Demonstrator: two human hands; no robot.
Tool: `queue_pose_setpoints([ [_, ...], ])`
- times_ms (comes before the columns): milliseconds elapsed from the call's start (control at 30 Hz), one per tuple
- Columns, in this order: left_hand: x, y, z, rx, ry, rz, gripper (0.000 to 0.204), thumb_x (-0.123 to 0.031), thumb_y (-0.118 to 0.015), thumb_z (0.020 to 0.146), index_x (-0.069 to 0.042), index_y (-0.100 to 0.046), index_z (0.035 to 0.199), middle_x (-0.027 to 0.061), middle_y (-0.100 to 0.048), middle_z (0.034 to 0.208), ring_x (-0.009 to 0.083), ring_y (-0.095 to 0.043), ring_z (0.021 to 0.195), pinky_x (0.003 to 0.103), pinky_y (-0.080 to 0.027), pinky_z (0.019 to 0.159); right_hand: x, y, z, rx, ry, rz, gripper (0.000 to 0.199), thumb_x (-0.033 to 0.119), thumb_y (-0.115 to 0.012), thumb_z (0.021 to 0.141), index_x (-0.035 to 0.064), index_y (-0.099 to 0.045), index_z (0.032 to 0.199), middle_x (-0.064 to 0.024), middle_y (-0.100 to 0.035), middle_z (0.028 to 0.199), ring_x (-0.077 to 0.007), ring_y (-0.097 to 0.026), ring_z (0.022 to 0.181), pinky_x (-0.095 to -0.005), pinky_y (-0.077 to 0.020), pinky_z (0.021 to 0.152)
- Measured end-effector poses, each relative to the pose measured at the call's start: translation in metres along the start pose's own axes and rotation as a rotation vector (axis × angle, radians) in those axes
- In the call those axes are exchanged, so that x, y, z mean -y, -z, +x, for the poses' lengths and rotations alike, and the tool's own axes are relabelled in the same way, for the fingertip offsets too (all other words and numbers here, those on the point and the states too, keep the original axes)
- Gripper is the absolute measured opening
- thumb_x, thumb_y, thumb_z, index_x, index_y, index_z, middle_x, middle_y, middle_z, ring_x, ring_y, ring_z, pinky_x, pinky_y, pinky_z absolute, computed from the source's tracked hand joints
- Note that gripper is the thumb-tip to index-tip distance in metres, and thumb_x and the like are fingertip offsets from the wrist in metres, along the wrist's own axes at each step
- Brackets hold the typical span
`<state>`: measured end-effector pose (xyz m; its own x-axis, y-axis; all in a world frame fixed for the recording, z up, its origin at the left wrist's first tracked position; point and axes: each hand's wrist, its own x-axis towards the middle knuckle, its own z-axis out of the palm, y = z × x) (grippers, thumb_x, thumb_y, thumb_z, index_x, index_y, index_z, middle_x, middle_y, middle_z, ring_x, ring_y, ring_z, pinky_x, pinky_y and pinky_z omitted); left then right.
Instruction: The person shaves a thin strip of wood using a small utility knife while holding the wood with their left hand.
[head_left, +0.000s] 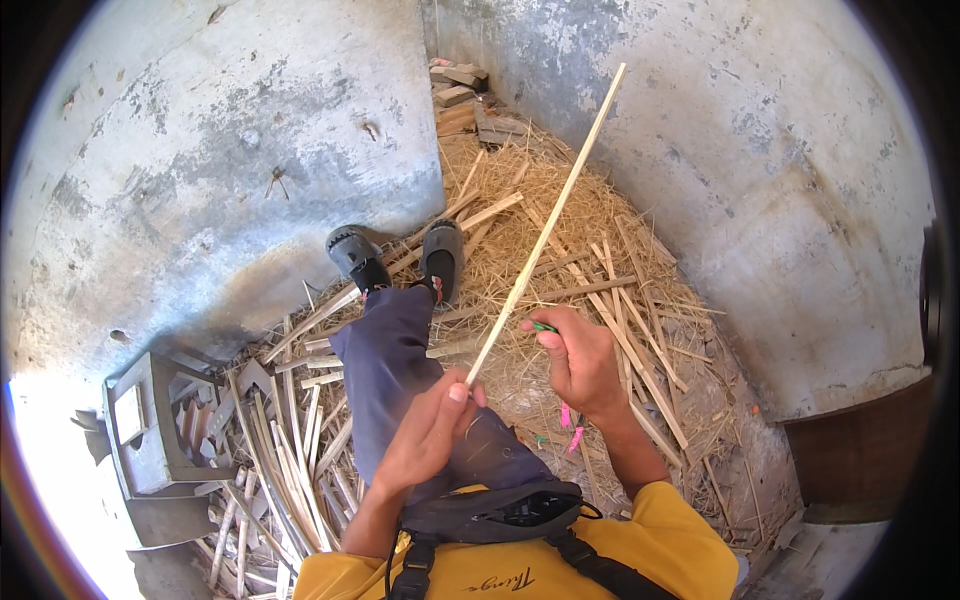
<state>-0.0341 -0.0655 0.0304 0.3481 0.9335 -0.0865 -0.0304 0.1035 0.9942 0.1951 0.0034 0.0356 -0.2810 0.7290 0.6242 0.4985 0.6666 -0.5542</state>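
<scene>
My left hand (428, 432) is closed round the lower end of a long, pale wooden strip (545, 235). The strip slants up and to the right, away from me, its far end in front of the wall. Just right of the strip, my right hand (583, 362) is curled round a small green-handled tool (543, 327). Most of that tool is hidden in the fingers, so its kind does not show. A small gap separates the right hand from the strip.
Wood shavings (480, 170) and loose strips (640, 350) cover the floor around my shoes (442, 262). More strips (290, 460) lie heaped at the left beside a grey box-like frame (150, 490). Pink-ended items (576, 437) lie below my right hand. Worn walls (760, 190) enclose the corner.
</scene>
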Motion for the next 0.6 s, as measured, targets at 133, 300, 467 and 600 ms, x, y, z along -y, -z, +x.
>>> queue_pose_setpoints([
  [133,0.003,-0.001,0.000,-0.022,-0.029,0.085,0.044,-0.043,-0.033,0.118,-0.007,-0.050,0.099,-0.0051,-0.036,0.071,0.0059,-0.030,0.063,0.025,-0.026,0.054,0.000,-0.002,0.001,-0.026,0.040,-0.028,0.019,0.018,-0.061,0.107,-0.0001,-0.067,0.110,-0.0117,-0.075,0.095,-0.0256,-0.073,0.067,-0.0349,-0.0539,0.055],
  [300,0.000,-0.002,-0.001,-0.079,-0.064,0.188,0.045,-0.040,-0.034,0.118,-0.006,-0.048,0.093,-0.0034,-0.037,0.072,0.0076,-0.033,0.065,0.026,-0.028,0.057,0.002,-0.001,0.000,-0.014,0.047,-0.115,0.017,0.016,-0.063,0.105,0.0019,-0.067,0.113,-0.0117,-0.073,0.094,-0.0272,-0.070,0.064,-0.0362,-0.0526,0.053],
  [467,-0.001,-0.001,0.003,-0.119,0.008,0.168,0.045,-0.036,-0.033,0.119,-0.004,-0.050,0.090,-0.0028,-0.039,0.070,0.0086,-0.033,0.063,0.029,-0.029,0.056,0.004,-0.002,-0.001,0.009,0.017,-0.199,0.017,0.015,-0.065,0.103,0.0034,-0.067,0.115,-0.0110,-0.073,0.096,-0.0289,-0.071,0.065,-0.0376,-0.0533,0.053],
  [600,-0.013,-0.012,0.007,-0.208,-0.035,0.296,0.043,-0.032,-0.034,0.118,-0.003,-0.051,0.092,0.0037,-0.040,0.062,0.0156,-0.038,0.056,0.033,-0.032,0.055,0.008,-0.003,0.000,-0.015,-0.005,-0.210,0.016,0.014,-0.066,0.103,0.0034,-0.066,0.115,-0.0105,-0.073,0.096,-0.0297,-0.071,0.066,-0.0386,-0.0541,0.054],
])
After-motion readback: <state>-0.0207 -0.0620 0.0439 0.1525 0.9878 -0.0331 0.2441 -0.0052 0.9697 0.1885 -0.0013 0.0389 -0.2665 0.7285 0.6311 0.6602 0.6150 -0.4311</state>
